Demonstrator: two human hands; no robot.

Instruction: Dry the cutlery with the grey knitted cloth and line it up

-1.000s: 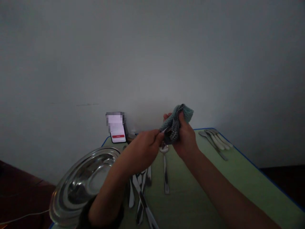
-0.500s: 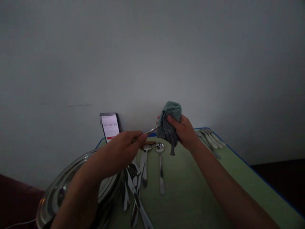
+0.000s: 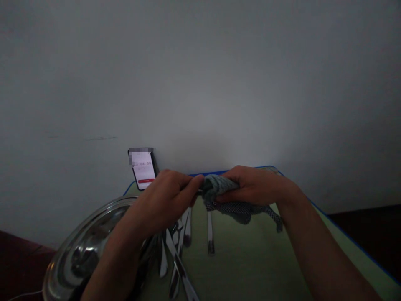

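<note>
My left hand (image 3: 171,196) is closed on a thin metal piece of cutlery (image 3: 199,192), of which only a short stretch shows; its kind is hidden. A grey-green cloth (image 3: 221,186) with a dark checked side wraps the other end. My right hand (image 3: 258,184) grips that cloth, close against the left fingertips, and a loose tail hangs below the wrist. Under the cloth lies a spoon (image 3: 210,236) with just its handle visible. Several metal utensils (image 3: 181,269) lie crossed in a pile below my left hand.
A large shiny metal bowl (image 3: 67,251) stands at the left, partly behind my left forearm. A phone (image 3: 144,169) with a timer leans on the wall (image 3: 200,83). The green table (image 3: 260,259) has a blue edge.
My right hand and the cloth have come down and turned, moving nearer my left hand. Less of the held cutlery shows now. My right hand covers the utensils at the far right.
</note>
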